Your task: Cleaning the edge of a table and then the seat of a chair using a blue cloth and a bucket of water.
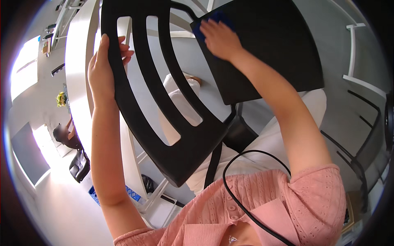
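A black chair with a slotted plastic backrest point(170, 121) and a flat seat point(271, 46) is tilted in front of me. My left hand point(103, 69) grips the outer edge of the backrest, its fingertips curling through a slot. On a corner of the seat, near the backrest, my right hand point(220, 40) lies over a dark blue cloth point(226, 20) and presses it against the surface. Most of the cloth is hidden under the palm and fingers. A bent black metal tube point(186, 9) joins the seat to the backrest.
A long white table point(79, 61) runs along my left. Farther off sit a person point(66, 133) and a black office chair point(80, 166). A black cable point(226, 172) loops before my chest. Another black-framed chair point(366, 147) stands right, and a blue crate point(133, 193) lies below left.
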Demonstrator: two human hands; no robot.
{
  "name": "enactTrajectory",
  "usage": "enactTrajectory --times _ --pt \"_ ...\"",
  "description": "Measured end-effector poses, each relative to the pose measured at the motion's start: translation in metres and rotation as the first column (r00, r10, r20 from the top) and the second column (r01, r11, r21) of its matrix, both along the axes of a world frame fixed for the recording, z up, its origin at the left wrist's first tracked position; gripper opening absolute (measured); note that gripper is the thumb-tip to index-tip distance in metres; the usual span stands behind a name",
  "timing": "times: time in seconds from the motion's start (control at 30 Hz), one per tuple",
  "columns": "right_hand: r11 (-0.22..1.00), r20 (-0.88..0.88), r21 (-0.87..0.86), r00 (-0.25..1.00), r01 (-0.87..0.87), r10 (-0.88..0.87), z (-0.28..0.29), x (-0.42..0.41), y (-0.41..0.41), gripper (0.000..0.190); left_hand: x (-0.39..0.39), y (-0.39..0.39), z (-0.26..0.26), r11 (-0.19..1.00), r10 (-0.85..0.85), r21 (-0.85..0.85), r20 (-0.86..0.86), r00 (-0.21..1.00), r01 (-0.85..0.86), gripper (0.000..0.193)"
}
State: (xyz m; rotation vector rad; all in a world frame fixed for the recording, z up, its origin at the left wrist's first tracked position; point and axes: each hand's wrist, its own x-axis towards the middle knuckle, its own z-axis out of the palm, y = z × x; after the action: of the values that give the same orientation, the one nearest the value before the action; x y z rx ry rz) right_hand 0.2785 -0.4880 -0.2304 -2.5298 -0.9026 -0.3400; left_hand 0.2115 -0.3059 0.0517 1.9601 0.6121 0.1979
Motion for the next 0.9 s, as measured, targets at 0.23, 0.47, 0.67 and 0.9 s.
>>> enactTrajectory --times 0.23,0.47,0.67,0.9 --pt "0.881 -0.182 -0.045 0.871 -0.471 0.457 0.026 -0.093 -0.11 0.05 -0.009 0.0 0.008 0.998 0.043 -0.039 -0.01 0.999 -0.044 0.044" --pt "0.914 0.118 -0.311 0.965 0.261 -0.236 0.013 0.012 -0.229 0.047 -0.006 -0.008 0.006 0.999 0.044 0.003 -0.034 0.998 -0.044 0.038" --pt "0.812 0.115 -0.125 0.821 0.57 -0.559 0.004 0.059 -0.12 0.046 -0.006 -0.007 0.004 0.998 0.052 -0.014 -0.056 0.997 -0.053 0.033" --pt "0.94 -0.187 0.094 0.921 -0.328 0.341 0.011 -0.095 -0.012 0.046 -0.003 -0.005 0.004 0.997 0.042 -0.057 -0.055 0.998 -0.046 0.029"
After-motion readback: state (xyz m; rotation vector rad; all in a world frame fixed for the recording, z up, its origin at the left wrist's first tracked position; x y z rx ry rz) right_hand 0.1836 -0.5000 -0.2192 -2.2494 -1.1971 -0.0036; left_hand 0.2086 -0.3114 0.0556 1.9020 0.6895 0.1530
